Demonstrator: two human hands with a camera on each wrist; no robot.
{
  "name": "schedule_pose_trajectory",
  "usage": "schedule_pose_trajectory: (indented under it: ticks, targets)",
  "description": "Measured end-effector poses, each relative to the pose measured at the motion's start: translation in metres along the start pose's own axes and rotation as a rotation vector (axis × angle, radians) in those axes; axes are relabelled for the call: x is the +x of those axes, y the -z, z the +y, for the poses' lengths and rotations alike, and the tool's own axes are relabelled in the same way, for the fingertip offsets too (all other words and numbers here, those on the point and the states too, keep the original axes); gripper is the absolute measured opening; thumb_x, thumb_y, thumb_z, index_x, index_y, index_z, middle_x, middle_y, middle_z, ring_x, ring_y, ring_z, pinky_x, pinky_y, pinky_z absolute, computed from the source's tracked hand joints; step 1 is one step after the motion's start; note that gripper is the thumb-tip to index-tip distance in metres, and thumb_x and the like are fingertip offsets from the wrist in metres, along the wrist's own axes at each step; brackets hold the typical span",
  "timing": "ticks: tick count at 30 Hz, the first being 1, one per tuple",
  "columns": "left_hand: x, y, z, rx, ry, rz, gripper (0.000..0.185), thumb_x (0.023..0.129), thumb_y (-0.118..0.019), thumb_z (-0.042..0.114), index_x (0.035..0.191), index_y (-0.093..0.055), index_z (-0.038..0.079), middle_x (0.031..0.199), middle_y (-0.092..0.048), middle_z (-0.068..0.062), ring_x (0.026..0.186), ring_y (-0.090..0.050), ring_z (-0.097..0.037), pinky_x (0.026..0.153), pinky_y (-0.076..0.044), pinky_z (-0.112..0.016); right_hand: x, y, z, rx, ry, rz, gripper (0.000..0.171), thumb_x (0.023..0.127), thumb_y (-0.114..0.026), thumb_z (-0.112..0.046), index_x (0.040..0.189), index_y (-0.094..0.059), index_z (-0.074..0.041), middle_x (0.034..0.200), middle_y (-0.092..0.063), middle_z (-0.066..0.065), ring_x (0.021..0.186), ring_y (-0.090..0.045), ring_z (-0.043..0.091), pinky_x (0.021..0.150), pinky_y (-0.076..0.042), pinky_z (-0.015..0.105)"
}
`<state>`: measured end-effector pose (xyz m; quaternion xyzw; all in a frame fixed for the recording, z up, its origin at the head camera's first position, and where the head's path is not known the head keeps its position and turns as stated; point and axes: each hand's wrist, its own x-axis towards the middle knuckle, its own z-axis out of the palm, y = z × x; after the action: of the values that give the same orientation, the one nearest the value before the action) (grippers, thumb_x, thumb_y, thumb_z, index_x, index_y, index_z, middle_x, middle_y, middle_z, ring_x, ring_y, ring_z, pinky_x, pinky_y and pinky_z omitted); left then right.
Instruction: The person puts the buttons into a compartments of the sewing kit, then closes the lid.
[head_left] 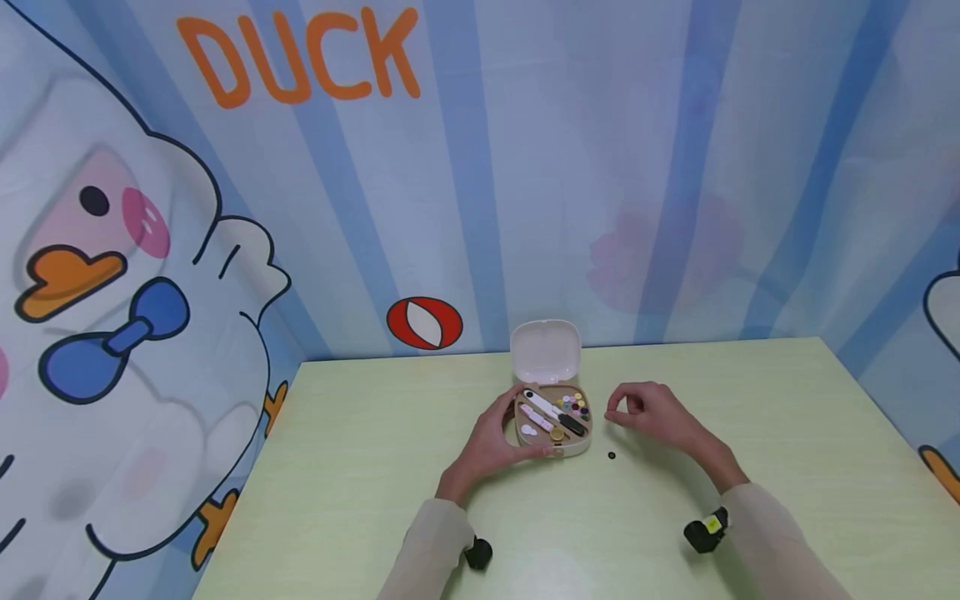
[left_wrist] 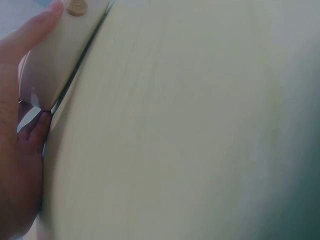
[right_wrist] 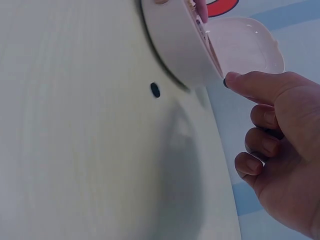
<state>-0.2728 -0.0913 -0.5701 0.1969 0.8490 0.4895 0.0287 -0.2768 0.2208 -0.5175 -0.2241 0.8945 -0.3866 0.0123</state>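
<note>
One open sewing kit [head_left: 553, 421], one loose black button [head_left: 612, 456] on the table [head_left: 750, 433].
Left hand [head_left: 491, 442] cups the kit holding scissors, buttons; right hand [head_left: 648, 412] pinches something small and dark.

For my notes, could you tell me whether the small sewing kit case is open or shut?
Open: the sewing kit case has its lid standing upright behind the tray, with its contents in view; the left hand holds its side.

A staged recording booth: cartoon duck backdrop [head_left: 135, 275] curtains off a pale green table [head_left: 360, 467].
</note>
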Motion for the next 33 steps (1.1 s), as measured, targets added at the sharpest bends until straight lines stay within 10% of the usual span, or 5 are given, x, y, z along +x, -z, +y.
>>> schedule_pose_trajectory:
  ticks: [33]
  targets:
    - [-0.001,0.002,0.002,-0.005,-0.013,-0.004,0.108,0.077,-0.092,0.047,0.163,-0.032,0.022,0.162,-0.041,0.001,0.145,-0.043,-0.017,0.119,-0.038,-0.034,0.060,-0.030,-0.021,-0.002,-0.114,0.039,0.007,0.097,-0.074,-0.013,0.095,-0.074,-0.007,0.063,-0.049,0.001,0.057,-0.044,0.016,0.050,-0.034,0.026]
